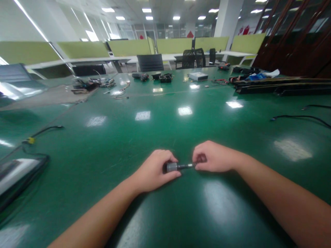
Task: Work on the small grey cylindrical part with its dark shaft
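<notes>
Low over the green table, my left hand wraps its thumb and fingers around the grey, ribbed handle of a small screwdriver. The screwdriver lies level, its dark shaft and silver tip pointing right. At that tip, my right hand is closed in a pinch, with thumb and forefinger together. Whether it grips the tip itself or a small piece set in it is hidden by the fingers.
At left are a dark-framed device and a black cable. Another cable lies at right. Farther back sit a silver box, black parts, tangled wires and long dark strips. Chairs stand beyond.
</notes>
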`<state>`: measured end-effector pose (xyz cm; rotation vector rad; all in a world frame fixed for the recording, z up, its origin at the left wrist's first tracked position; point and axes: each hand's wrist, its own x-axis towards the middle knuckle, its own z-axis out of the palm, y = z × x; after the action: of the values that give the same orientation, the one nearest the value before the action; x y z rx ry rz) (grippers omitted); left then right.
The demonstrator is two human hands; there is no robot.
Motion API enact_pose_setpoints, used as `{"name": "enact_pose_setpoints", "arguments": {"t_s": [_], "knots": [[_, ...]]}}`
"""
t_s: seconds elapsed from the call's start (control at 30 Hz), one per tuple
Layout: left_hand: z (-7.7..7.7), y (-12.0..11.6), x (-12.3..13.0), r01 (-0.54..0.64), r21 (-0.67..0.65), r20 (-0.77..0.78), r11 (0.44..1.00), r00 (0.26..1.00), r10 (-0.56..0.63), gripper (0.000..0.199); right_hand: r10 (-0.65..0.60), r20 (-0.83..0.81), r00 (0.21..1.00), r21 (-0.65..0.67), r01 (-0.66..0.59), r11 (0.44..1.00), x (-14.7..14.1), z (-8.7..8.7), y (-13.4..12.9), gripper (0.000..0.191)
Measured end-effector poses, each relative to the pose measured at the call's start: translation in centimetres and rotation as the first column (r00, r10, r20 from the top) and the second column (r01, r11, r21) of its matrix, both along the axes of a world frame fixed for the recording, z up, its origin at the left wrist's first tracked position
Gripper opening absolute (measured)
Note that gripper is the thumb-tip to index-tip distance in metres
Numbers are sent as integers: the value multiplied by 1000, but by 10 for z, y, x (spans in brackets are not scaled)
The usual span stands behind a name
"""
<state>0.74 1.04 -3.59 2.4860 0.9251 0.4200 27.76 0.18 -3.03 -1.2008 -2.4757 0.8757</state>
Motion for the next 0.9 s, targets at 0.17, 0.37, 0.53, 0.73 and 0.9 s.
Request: {"name": "enact_pose_setpoints", "arguments": {"t_s": [0.17,0.37,0.53,0.73,0.9], "knots": [[6,-4,-6,2,-8,5,1000,1000,-2,28,-67,36,997,-78,70,994,10,10,1,12],[13,-6,-5,2,-6,20,1000,1000,-2,27,-52,-45,998,-47,50,998,-4,10,-3,11],[7,-2,0,-6,-6,26,1000,1000,6,26,-66,-85,994,61,71,996,-15,-3,-3,9],[-1,3,1,12,0,28,1000,1000,-12,27,-13,-72,997,44,16,999,-10,-7,-1,10],[7,-2,3,3,16,36,1000,999,-3,26,-36,-85,996,96,44,994,-24,-2,-9,10]]}}
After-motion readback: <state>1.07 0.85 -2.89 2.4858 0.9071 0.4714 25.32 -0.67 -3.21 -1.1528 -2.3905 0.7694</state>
